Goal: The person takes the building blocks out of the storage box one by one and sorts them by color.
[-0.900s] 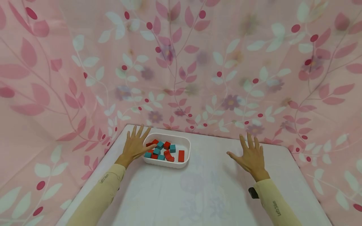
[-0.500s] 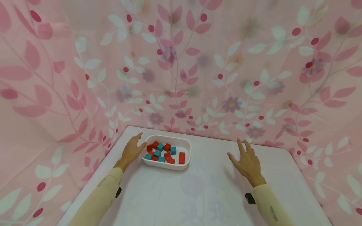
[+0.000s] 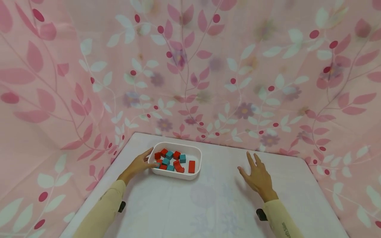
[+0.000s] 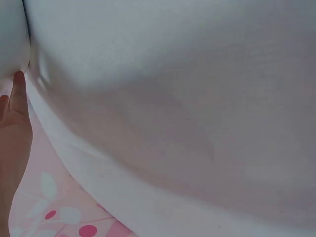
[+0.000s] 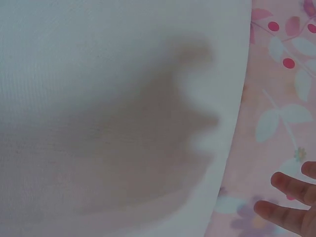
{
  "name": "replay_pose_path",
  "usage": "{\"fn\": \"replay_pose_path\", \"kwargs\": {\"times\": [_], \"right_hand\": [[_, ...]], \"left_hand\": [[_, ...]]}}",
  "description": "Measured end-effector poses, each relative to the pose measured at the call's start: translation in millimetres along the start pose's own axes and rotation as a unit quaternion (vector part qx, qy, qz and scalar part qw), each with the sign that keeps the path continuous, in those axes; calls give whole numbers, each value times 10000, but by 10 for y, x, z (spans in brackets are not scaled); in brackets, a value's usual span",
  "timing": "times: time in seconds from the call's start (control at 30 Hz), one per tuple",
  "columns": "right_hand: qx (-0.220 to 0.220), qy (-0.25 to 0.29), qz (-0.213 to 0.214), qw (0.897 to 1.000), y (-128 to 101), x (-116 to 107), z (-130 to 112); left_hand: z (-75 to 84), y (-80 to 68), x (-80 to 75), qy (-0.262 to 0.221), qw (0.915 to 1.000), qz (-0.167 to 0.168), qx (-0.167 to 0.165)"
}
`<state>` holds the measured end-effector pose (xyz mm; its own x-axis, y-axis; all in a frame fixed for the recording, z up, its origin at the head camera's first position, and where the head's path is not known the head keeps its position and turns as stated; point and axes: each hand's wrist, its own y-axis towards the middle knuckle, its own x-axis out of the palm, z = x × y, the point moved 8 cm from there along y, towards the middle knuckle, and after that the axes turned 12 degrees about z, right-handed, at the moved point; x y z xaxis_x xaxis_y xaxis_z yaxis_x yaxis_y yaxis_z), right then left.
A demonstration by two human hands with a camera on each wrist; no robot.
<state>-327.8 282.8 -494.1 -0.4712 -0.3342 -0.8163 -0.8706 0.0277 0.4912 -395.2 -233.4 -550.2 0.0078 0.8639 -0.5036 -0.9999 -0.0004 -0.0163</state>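
Observation:
A white oval tray (image 3: 176,175) stands at the back left of the table (image 3: 208,208). It holds several red blocks (image 3: 191,166) and teal blocks (image 3: 182,158). My left hand (image 3: 150,158) lies against the tray's left end. Its fingers are stretched along the outside and its thumb touches the front-left rim. In the left wrist view only one fingertip (image 4: 18,91) shows beside white surface. My right hand (image 3: 251,167) hovers flat over the table's right half, fingers straight, holding nothing. The right wrist view shows two of its fingertips (image 5: 289,190) and the hand's shadow.
A white cloth covers the table, whose edges drop off left (image 3: 98,185) and right (image 3: 324,198). A pink curtain with a leaf pattern (image 3: 190,66) hangs close behind and on both sides. Both forearms wear pale yellow sleeves.
My left hand has come off the tray's top, dropped to its left end and closed in on the rim. The right hand has sunk a little lower and nearer to me.

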Motion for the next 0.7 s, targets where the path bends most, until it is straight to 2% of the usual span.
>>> {"fn": "replay_pose_path", "kwargs": {"times": [0.2, 0.5, 0.6, 0.7], "right_hand": [[26, 18, -59, 10000, -42, 78, 19], [-96, 144, -270, 9995, -2, 215, -100], [-381, 524, -321, 9974, 51, 249, -272], [-786, 1117, -364, 9900, 119, 285, -518]], "left_hand": [[-4, -39, 13, -218, 9995, -43, 221], [62, -81, 22, -552, 9976, -369, 197], [-9, -57, 38, -566, 9973, -469, 43], [-32, -56, 40, -522, 9971, -545, -88]]}}
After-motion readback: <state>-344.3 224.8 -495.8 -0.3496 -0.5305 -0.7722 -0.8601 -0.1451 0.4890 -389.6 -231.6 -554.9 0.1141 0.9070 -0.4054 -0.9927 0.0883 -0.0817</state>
